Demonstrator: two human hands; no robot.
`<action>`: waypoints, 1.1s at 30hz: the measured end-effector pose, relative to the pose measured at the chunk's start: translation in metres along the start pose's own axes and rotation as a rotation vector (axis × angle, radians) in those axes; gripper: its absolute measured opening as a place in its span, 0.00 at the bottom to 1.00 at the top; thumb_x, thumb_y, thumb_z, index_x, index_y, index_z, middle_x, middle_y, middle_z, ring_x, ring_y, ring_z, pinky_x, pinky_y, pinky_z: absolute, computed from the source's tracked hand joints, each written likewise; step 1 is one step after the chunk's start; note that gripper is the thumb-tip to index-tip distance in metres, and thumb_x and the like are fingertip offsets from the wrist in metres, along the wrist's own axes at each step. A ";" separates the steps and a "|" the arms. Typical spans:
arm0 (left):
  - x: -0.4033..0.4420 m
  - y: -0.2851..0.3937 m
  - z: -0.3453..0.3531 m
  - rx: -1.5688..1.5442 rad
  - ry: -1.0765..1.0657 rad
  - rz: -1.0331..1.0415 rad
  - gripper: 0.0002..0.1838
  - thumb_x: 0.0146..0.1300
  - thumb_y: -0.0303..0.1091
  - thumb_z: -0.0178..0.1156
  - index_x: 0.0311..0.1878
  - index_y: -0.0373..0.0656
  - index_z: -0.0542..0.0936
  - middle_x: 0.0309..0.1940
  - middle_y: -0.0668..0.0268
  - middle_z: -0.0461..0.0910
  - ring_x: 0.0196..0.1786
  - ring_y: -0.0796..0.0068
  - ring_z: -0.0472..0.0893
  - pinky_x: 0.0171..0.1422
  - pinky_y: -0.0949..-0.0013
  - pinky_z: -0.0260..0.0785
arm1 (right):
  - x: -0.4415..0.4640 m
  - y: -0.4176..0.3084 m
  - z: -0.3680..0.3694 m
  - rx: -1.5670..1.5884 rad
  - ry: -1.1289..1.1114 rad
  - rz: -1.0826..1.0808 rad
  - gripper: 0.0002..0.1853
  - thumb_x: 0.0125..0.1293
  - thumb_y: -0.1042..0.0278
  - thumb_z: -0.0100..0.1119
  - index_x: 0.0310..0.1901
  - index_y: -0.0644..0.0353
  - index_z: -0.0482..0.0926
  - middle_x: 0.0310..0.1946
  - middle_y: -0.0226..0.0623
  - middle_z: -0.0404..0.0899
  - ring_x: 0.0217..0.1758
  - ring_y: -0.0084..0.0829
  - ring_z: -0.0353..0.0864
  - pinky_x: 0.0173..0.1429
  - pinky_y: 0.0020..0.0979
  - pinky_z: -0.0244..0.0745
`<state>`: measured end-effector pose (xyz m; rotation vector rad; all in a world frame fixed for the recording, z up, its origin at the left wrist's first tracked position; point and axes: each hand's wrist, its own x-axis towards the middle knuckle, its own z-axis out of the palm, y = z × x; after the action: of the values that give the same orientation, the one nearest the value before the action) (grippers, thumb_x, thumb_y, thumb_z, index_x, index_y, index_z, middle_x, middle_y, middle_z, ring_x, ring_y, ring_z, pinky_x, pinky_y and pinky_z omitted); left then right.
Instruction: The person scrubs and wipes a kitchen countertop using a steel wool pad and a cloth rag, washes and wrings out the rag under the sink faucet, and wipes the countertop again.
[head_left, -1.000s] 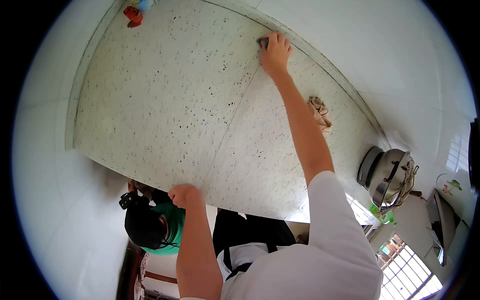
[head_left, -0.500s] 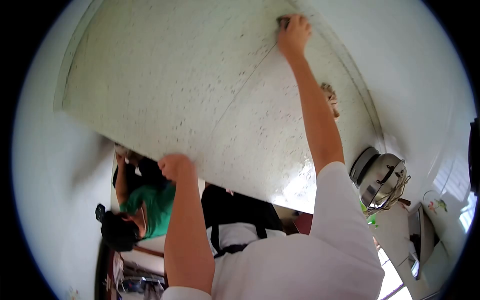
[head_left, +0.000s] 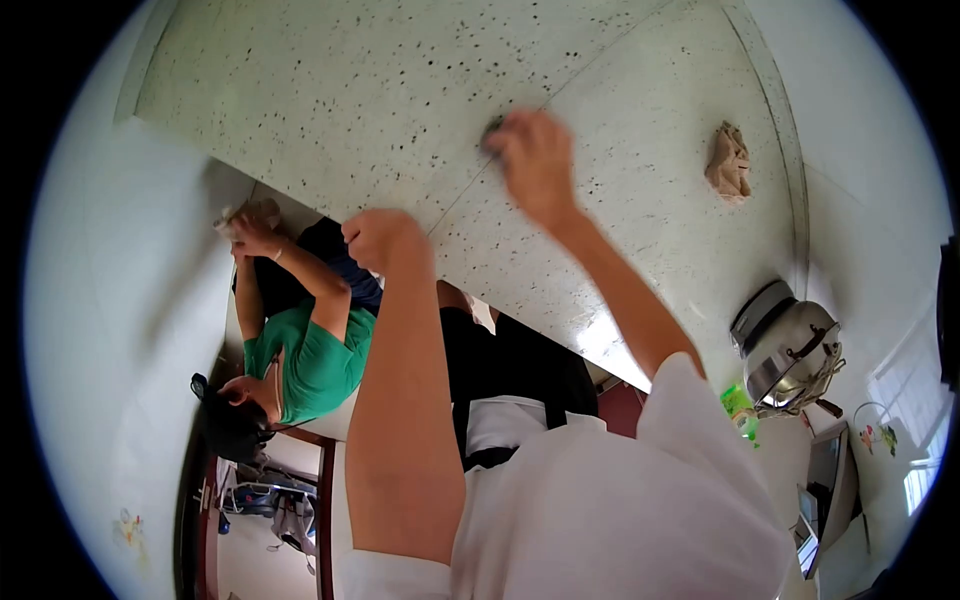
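My right hand (head_left: 540, 165) is blurred over the speckled pale countertop (head_left: 620, 190). Its fingers are closed on a small dark pad (head_left: 492, 135), pressed against the surface beside a thin seam line. The pad is partly hidden by the fingers, and its exact kind is unclear. At the near edge of the countertop, my left hand (head_left: 385, 238) is curled into a fist, with no object showing in it. A crumpled beige cloth (head_left: 730, 163) lies on the countertop to the right of my right hand.
Below the counter at left, a person in a green shirt (head_left: 315, 345) holds a pale cloth (head_left: 250, 215) near the wall. A steel pot (head_left: 795, 350) stands at the right, by a green-labelled bottle (head_left: 740, 408). A raised rim (head_left: 775, 110) borders the counter's far side.
My right hand has drawn the dark pad back toward me along the seam. The view has shifted, uncovering the beige cloth. The other person's hands and pale cloth show more fully.
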<state>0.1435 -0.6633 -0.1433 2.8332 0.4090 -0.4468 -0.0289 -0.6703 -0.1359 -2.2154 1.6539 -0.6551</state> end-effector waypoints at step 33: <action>0.012 -0.276 0.013 -0.591 -1.044 0.181 0.18 0.67 0.41 0.41 0.41 0.35 0.76 0.33 0.63 0.76 0.35 0.76 0.75 0.39 0.74 0.67 | -0.016 -0.101 0.054 0.022 -0.025 -0.297 0.16 0.44 0.82 0.56 0.37 0.55 0.75 0.44 0.38 0.71 0.52 0.42 0.67 0.57 0.42 0.57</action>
<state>0.0661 -0.4076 -0.2132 1.7302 0.0382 -1.3656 0.0785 -0.6275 -0.1353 -2.4659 1.3095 -0.7094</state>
